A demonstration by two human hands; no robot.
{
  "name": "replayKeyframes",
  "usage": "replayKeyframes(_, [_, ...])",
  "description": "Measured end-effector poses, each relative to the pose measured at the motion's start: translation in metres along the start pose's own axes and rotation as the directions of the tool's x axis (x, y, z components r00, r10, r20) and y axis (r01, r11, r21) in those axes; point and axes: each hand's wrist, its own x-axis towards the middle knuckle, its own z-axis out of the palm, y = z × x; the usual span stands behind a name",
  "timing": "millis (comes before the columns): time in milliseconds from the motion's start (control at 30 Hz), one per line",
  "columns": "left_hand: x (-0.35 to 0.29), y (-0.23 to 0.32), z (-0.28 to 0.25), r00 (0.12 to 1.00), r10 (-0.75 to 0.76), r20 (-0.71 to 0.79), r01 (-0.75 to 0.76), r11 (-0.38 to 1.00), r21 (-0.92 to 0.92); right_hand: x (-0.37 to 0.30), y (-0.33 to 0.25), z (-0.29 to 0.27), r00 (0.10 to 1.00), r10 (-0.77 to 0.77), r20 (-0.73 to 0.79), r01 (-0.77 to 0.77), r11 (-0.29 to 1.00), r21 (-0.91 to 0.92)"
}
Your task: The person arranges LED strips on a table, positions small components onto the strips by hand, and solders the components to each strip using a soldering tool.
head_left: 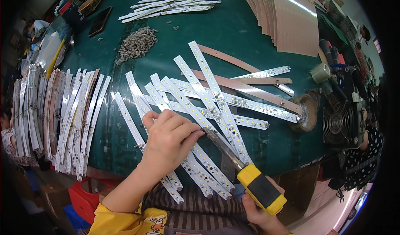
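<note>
My left hand (170,140) is above several white LED strips (127,117) that fan out at the near edge of the table. Its thumb and forefinger are pinched together; whatever is between them is too small to make out. Held in my right hand (258,212) is a tool with a thick yellow-and-black handle (261,189) and a long metal shaft (227,151). The shaft slants up and left, its tip close to the pinching fingers. Beneath it, more LED strips (218,97) cross one another. A heap of small grey parts (136,44) lies farther off.
Stacked strips (68,122) line the left side. Another bundle (175,5) lies at the back, beside a phone (100,21). Copper-coloured panels (296,20) stand back right. To the right are a round container (310,110), a tape roll (321,73) and a fan (338,122).
</note>
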Motion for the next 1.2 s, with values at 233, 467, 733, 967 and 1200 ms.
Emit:
replayKeyframes(233, [-0.001,-0.001,0.001,0.999,-0.033,-0.019,0.031,0.996,-0.082,-0.042,0.022,0.003,0.945,0.328,0.001,-0.295,0.848,0.440])
replayKeyframes(467, [-0.002,-0.003,0.001,0.999,-0.037,-0.020,0.035,0.997,-0.072,-0.036,0.022,0.008,0.967,0.254,0.003,-0.231,0.876,0.424])
replayKeyframes(733, [-0.003,-0.006,-0.001,0.999,-0.042,-0.016,0.041,0.995,-0.091,-0.040,0.032,0.001,0.971,0.221,-0.091,-0.212,0.972,0.100])
replayKeyframes(967, [-0.003,-0.008,-0.010,0.997,-0.056,0.057,0.060,0.996,-0.070,-0.024,0.025,0.013,0.942,0.212,-0.261,-0.240,0.968,-0.078])
replayKeyframes(1200, [0.019,-0.034,-0.056,0.969,-0.003,0.247,0.026,0.996,-0.090,-0.008,0.009,0.011,0.948,0.002,-0.317,-0.033,0.995,-0.092])
